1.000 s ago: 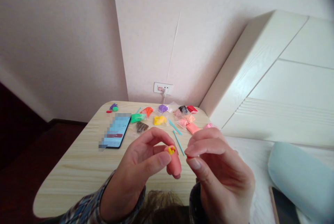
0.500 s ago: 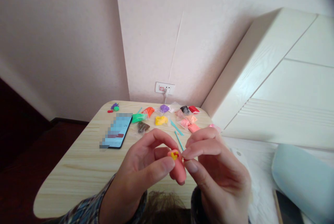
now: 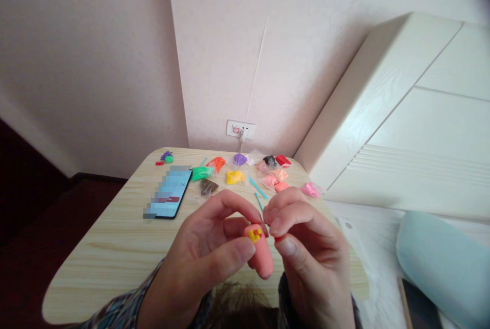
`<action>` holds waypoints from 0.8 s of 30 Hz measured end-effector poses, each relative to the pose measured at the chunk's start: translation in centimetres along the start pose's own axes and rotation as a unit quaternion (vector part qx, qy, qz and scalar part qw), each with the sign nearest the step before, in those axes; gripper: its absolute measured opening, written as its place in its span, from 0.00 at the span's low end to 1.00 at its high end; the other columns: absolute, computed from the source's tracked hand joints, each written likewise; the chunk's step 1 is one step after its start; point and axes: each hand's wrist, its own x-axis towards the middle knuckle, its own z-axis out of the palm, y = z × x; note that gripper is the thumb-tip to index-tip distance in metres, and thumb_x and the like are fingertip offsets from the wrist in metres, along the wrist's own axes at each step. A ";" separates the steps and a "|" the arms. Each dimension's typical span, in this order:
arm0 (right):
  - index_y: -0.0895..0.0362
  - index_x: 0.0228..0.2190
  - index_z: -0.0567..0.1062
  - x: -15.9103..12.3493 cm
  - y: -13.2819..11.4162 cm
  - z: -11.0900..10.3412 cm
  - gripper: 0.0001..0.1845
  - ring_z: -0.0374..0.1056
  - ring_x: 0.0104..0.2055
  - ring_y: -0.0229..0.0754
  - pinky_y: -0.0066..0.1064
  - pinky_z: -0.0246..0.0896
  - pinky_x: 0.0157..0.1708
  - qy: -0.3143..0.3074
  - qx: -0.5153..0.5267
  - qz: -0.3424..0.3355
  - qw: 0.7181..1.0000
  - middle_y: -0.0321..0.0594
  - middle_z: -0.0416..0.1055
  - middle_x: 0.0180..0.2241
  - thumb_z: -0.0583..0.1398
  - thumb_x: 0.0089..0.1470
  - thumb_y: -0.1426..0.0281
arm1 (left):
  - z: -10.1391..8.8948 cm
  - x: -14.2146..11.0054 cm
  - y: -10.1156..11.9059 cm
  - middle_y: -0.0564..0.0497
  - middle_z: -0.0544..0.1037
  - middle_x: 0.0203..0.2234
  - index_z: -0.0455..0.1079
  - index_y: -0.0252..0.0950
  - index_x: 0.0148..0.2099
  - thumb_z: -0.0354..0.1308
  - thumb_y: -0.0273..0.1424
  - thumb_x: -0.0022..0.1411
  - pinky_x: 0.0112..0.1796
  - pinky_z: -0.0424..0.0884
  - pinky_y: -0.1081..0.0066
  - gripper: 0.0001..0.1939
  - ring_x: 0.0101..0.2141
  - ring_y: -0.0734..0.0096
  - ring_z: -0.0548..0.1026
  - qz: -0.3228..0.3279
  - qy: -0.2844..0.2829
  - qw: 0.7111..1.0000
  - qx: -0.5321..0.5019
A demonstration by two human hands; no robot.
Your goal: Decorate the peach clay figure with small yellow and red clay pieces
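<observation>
Between the thumb and fingers of my left hand (image 3: 210, 247) is a rounded pink clay roll (image 3: 263, 260), held over the table. Small yellow clay bits (image 3: 254, 235) with red specks sit on its upper end. My right hand (image 3: 310, 247) pinches a tiny red clay piece (image 3: 277, 239) between thumb and forefinger, just right of the roll and apart from it. Beyond my fingers lie a thin blue modelling tool (image 3: 259, 200) and a wider blue one (image 3: 258, 187).
Bags of clay lie across the back of the table (image 3: 103, 247), among them yellow (image 3: 235, 177), green (image 3: 202, 172) and brown (image 3: 209, 186). A phone (image 3: 168, 193) lies at the left, near small coloured clay pieces (image 3: 168, 159). A wall socket (image 3: 240, 129) is behind.
My right hand has drawn slightly away from the pink roll, showing the red piece in its fingertips. The roll's decorated end has tilted more into view.
</observation>
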 end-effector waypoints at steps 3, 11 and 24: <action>0.48 0.28 0.76 0.0 0.3 0.0 0.04 0.64 0.33 0.40 0.33 0.64 0.34 -0.003 0.019 0.004 1.000 0.36 0.67 0.27 0.62 0.52 0.63 | 0.0 0.0 0.0 0.54 0.75 0.22 0.70 0.42 0.36 0.61 0.31 0.57 0.29 0.67 0.74 0.04 0.25 0.74 0.71 0.003 -0.001 1.000 -0.006; 0.48 0.28 0.75 0.0 0.6 -0.3 0.03 0.63 0.33 0.40 0.32 0.63 0.33 0.018 -0.012 -0.004 1.000 0.35 0.66 0.27 0.64 0.50 0.63 | -0.2 0.1 0.0 0.53 0.75 0.22 0.71 0.41 0.36 0.62 0.33 0.55 0.29 0.68 0.72 0.05 0.25 0.72 0.71 0.012 0.005 1.000 0.017; 0.49 0.24 0.75 -0.2 -0.8 -0.2 0.08 0.63 0.30 0.41 0.32 0.61 0.29 0.039 -0.080 -0.029 0.996 0.36 0.66 0.24 0.64 0.48 0.59 | -0.1 -0.1 0.1 0.54 0.76 0.23 0.71 0.41 0.35 0.63 0.35 0.55 0.31 0.70 0.73 0.06 0.26 0.73 0.73 0.016 0.007 0.999 0.036</action>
